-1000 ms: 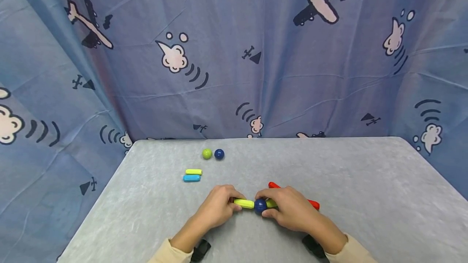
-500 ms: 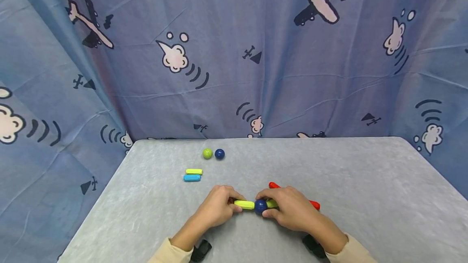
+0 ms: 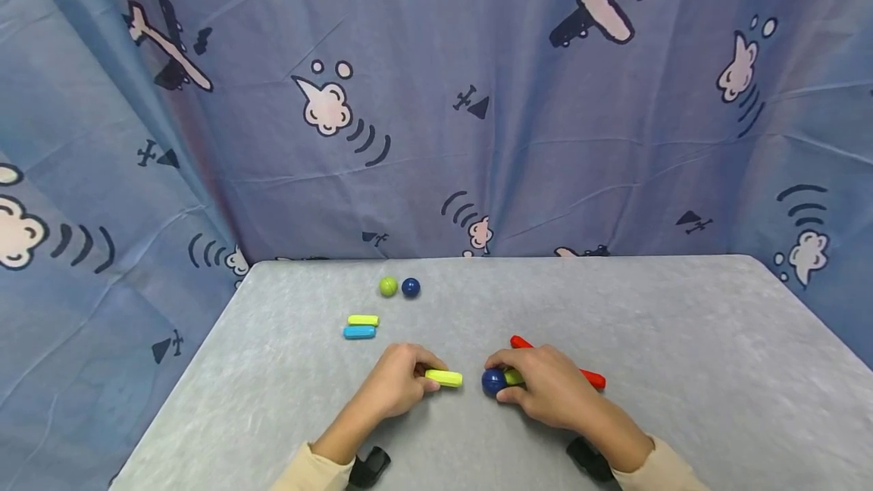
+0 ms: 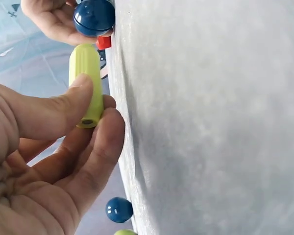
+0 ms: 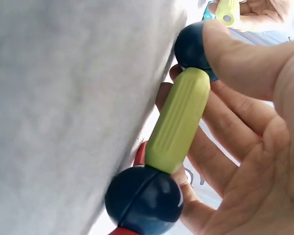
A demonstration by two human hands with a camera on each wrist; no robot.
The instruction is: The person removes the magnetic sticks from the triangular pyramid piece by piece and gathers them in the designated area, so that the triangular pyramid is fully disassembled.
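Note:
My left hand (image 3: 398, 381) pinches a yellow-green magnetic stick (image 3: 446, 378) between thumb and fingers, its far end pointing right. A small gap separates that stick from a dark blue ball (image 3: 493, 383), which my right hand (image 3: 546, 389) pinches. In the right wrist view, a second yellow-green stick (image 5: 179, 122) joins this ball to another blue ball (image 5: 144, 201). A red piece (image 5: 123, 231) touches that lower ball. Red sticks (image 3: 593, 379) show past both sides of the right hand, which hides how they are joined.
Farther back on the grey table (image 3: 682, 339) lie a green ball (image 3: 388, 286) and a blue ball (image 3: 411, 288), side by side. Nearer, a short yellow stick (image 3: 363, 320) lies beside a light blue stick (image 3: 359, 333). A patterned blue curtain (image 3: 423, 135) hangs behind the table.
The stick in my left hand was against the blue ball and is now apart from it. My left hand has shifted left; my right hand has moved slightly right with the joined pieces.

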